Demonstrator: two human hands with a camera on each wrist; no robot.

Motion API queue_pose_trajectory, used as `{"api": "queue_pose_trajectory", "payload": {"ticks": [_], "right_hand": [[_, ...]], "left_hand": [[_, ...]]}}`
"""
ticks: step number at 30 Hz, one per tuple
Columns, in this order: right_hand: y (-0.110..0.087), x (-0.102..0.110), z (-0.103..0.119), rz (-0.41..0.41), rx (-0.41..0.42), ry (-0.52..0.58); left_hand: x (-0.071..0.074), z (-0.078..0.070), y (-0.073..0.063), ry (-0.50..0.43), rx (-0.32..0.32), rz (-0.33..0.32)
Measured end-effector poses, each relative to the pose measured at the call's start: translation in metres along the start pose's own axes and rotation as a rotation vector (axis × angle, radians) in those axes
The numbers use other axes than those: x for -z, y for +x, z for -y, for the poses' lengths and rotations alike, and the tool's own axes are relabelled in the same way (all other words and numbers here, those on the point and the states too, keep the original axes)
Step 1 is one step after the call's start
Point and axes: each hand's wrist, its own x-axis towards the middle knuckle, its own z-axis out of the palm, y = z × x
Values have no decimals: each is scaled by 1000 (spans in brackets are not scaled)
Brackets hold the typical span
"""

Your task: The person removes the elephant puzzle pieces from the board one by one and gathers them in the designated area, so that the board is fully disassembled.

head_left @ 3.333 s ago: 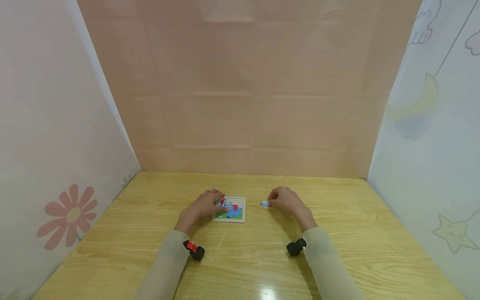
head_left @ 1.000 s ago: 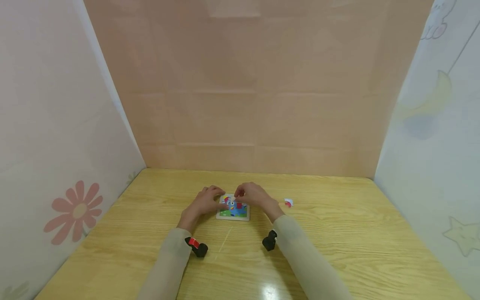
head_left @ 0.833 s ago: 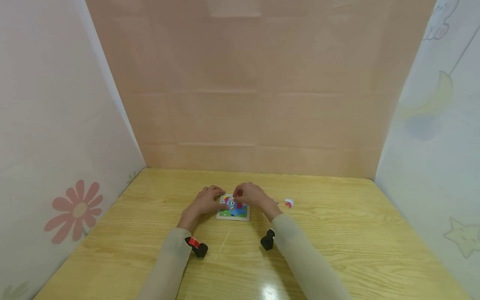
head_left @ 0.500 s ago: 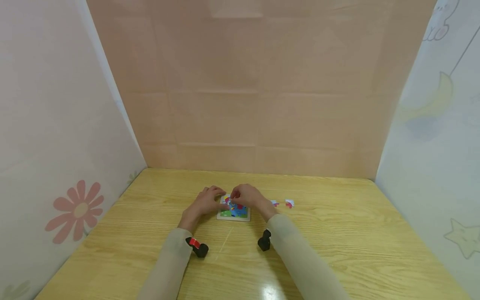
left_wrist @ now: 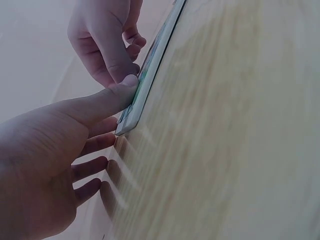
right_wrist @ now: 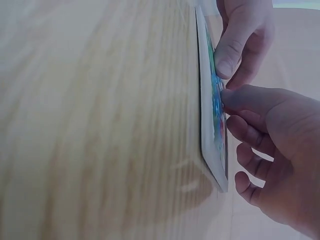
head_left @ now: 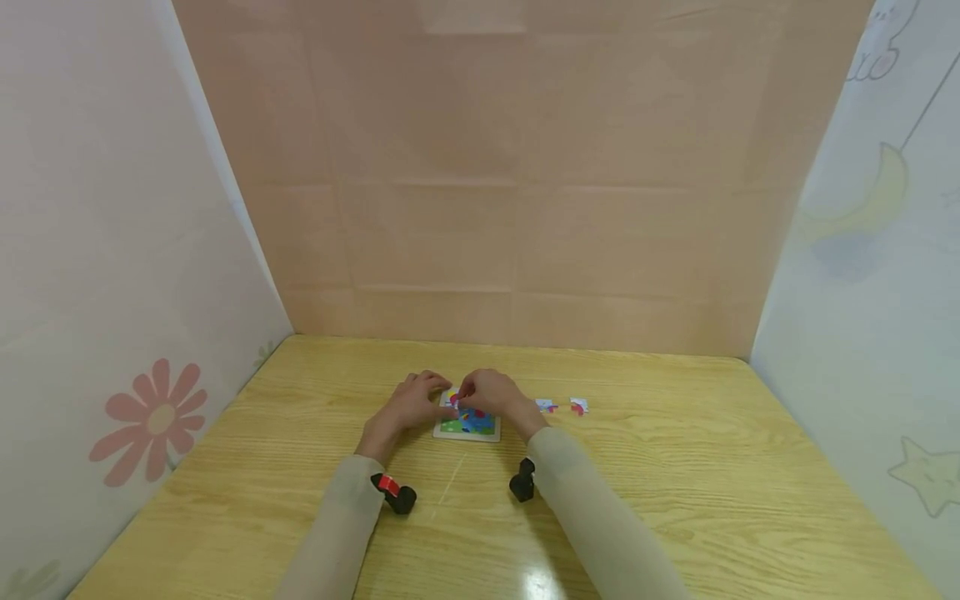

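High head view, wrist close-ups sharing puzzle (head_left: 468, 426)

A small framed jigsaw puzzle (head_left: 467, 437) is laid flat on the wooden table (head_left: 675, 467), edged by a pale rim. Green is shown along its near side, blue with red above; its upper part is partly hidden. Two loose pieces, one pale blue and red (head_left: 543, 405), one white and red (head_left: 579, 405), are set apart to its right.
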Motion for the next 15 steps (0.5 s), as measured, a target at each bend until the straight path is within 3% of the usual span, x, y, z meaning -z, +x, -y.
{"api": "queue_pose_trajectory", "payload": {"ticks": [9,15], "right_hand": [[4,-1,1,3,-61,-17],[4,-2,0,-9,-59,-21]], "left_hand": [[0,-1,-1,-6,10,-2],[0,-2,-1,2,7,-3]]}}
